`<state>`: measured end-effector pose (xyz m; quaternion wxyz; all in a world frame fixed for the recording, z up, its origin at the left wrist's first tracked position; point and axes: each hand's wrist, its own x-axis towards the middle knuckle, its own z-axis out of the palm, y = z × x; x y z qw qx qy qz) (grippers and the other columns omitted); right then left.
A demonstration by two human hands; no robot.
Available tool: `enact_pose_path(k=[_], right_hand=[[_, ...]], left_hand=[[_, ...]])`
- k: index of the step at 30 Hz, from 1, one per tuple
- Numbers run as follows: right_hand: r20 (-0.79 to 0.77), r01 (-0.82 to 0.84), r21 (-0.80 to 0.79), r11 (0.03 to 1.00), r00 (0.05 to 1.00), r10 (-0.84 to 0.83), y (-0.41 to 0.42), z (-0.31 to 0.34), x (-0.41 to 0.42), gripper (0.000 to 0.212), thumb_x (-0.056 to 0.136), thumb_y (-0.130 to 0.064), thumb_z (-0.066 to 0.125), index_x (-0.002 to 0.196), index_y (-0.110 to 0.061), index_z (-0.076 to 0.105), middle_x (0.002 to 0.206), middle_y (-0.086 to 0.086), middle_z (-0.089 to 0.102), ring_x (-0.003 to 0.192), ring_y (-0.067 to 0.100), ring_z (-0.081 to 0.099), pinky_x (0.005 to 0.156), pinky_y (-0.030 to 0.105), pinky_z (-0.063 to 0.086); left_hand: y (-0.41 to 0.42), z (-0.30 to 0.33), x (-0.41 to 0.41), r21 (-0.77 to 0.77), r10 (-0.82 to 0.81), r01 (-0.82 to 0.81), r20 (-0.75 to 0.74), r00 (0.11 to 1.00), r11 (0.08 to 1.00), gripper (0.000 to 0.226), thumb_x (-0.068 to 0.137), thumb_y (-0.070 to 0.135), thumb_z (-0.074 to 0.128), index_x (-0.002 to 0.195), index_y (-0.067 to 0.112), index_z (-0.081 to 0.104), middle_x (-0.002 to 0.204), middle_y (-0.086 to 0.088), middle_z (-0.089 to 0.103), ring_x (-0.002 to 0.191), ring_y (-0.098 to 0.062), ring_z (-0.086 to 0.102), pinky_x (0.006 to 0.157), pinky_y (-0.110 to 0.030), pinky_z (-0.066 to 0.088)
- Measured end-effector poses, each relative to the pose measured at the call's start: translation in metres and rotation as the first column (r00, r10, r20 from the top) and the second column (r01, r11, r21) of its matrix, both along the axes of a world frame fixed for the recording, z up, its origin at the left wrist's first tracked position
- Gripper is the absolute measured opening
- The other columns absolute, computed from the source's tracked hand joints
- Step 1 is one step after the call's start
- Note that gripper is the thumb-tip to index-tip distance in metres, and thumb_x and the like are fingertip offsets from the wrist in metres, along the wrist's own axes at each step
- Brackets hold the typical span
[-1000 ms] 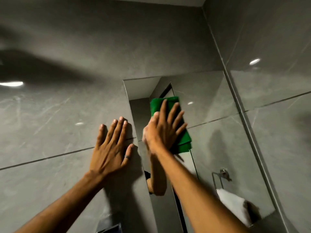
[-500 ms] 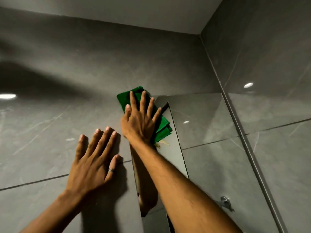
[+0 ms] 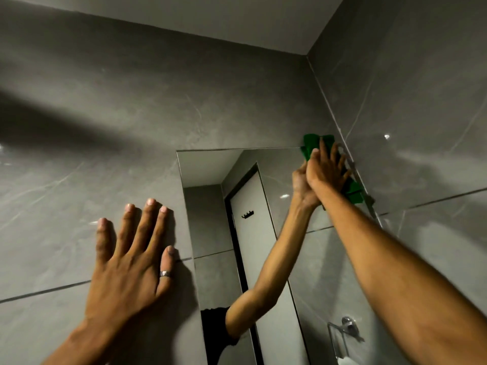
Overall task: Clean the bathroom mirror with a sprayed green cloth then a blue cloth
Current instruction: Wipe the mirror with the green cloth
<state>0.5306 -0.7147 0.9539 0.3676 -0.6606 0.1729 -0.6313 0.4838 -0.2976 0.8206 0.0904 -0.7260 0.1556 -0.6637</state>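
Observation:
The wall mirror (image 3: 210, 175) fills the middle and right of the head view, its top edge running level below the grey tiles. A folded green cloth (image 3: 311, 144) lies flat against the mirror's top right corner, pressed there by my right hand (image 3: 328, 169) with its fingers spread over it. Part of the cloth pokes out below the hand by the side wall. My left hand (image 3: 131, 264), wearing a ring, rests flat and empty on the tile wall left of the mirror. No blue cloth is in view.
Grey tiled walls (image 3: 105, 127) meet in a corner at the mirror's right edge. The mirror reflects a white door with black hooks (image 3: 247, 214), a chrome towel holder (image 3: 345, 330) and my own arm. The ceiling shows at the top.
My right hand has swept the green cloth from the mirror's top left corner across to its top right corner. The camera tilted and shifted; my left hand stays flat on the wall.

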Motion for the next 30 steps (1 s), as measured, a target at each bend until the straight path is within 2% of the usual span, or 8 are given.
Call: enact_pose_path(k=[7,13,17,23,25,27,28,30], right_hand=[[-0.037,-0.05,0.092,0.995,0.998,0.053,-0.023,-0.008,-0.003,0.058,0.099,-0.054,0.008,0.157,-0.043,0.007,0.17,-0.003,0.001,0.156,0.031,0.002,0.123,0.062,0.0],[-0.069,-0.093,-0.001,0.996,0.993,0.092,0.032,-0.049,-0.02,0.081,0.088,-0.079,0.023,0.157,-0.039,0.01,0.17,0.0,0.003,0.156,0.031,0.003,0.122,0.062,0.002],[0.009,-0.099,-0.118,0.988,0.995,0.101,0.116,-0.089,-0.028,0.069,0.095,-0.057,0.043,0.157,-0.037,0.021,0.17,0.0,0.008,0.156,0.031,0.006,0.123,0.061,0.002],[0.109,-0.317,-0.135,0.939,0.937,0.332,0.26,-0.137,-0.072,0.053,0.103,-0.028,0.041,0.155,-0.035,0.03,0.169,-0.002,0.012,0.157,0.029,0.001,0.125,0.057,-0.003],[0.194,-0.499,-0.113,0.859,0.837,0.511,0.298,-0.147,-0.093,0.049,0.104,-0.021,0.041,0.152,-0.031,0.037,0.167,0.0,0.024,0.155,0.03,0.015,0.126,0.054,0.009],[0.351,-0.722,0.029,0.691,0.654,0.67,0.322,-0.149,-0.121,0.047,0.104,-0.018,0.043,0.151,-0.024,0.039,0.158,0.008,0.042,0.144,0.029,0.04,0.118,0.044,0.033],[0.45,-0.834,0.132,0.536,0.532,0.717,0.33,-0.15,-0.137,0.047,0.104,-0.018,0.045,0.151,-0.021,0.04,0.153,0.011,0.048,0.137,0.028,0.049,0.111,0.038,0.041],[0.632,-0.961,0.259,0.099,0.246,0.735,0.342,-0.157,-0.167,0.046,0.103,-0.021,0.048,0.149,-0.018,0.043,0.141,0.015,0.056,0.12,0.029,0.058,0.099,0.037,0.047]], left_hand=[[0.002,0.0,0.001,-0.002,0.022,-0.022,-0.009,1.0,1.0,0.074,0.096,0.049,0.024,0.161,0.011,0.022,0.171,-0.016,0.013,0.159,-0.038,0.008,0.125,-0.067,0.012],[0.004,-0.002,0.011,0.0,0.021,-0.021,0.013,1.0,1.0,0.074,0.099,0.049,0.024,0.163,0.014,0.014,0.173,-0.014,0.008,0.16,-0.036,0.001,0.126,-0.066,0.008],[0.003,-0.001,0.008,0.004,0.032,-0.032,-0.058,0.998,0.999,0.074,0.1,0.05,0.021,0.164,0.015,0.007,0.174,-0.012,0.0,0.16,-0.035,-0.005,0.126,-0.065,0.002],[0.001,0.009,-0.028,-0.062,-0.048,0.027,-0.371,0.927,0.998,0.074,0.096,0.05,0.006,0.163,0.021,-0.007,0.171,-0.005,-0.017,0.157,-0.029,-0.022,0.126,-0.058,-0.014],[-0.001,0.008,-0.049,-0.208,-0.279,0.2,-0.495,0.823,0.958,0.073,0.096,0.046,0.011,0.163,0.021,-0.003,0.173,-0.005,-0.013,0.158,-0.026,-0.02,0.127,-0.053,-0.014],[-0.002,-0.001,-0.079,-0.494,-0.616,0.381,-0.518,0.594,0.782,0.077,0.094,0.047,0.018,0.164,0.016,0.006,0.174,-0.011,0.004,0.16,-0.027,-0.006,0.13,-0.05,-0.002],[-0.001,-0.009,-0.093,-0.629,-0.752,0.422,-0.466,0.466,0.653,0.08,0.093,0.049,0.023,0.164,0.014,0.01,0.172,-0.014,0.016,0.16,-0.029,0.006,0.13,-0.049,0.008],[0.008,-0.031,-0.117,-0.806,-0.88,0.378,-0.345,0.327,0.456,0.079,0.095,0.05,0.042,0.162,0.015,0.019,0.164,-0.014,0.036,0.151,-0.029,0.033,0.125,-0.046,0.029]])
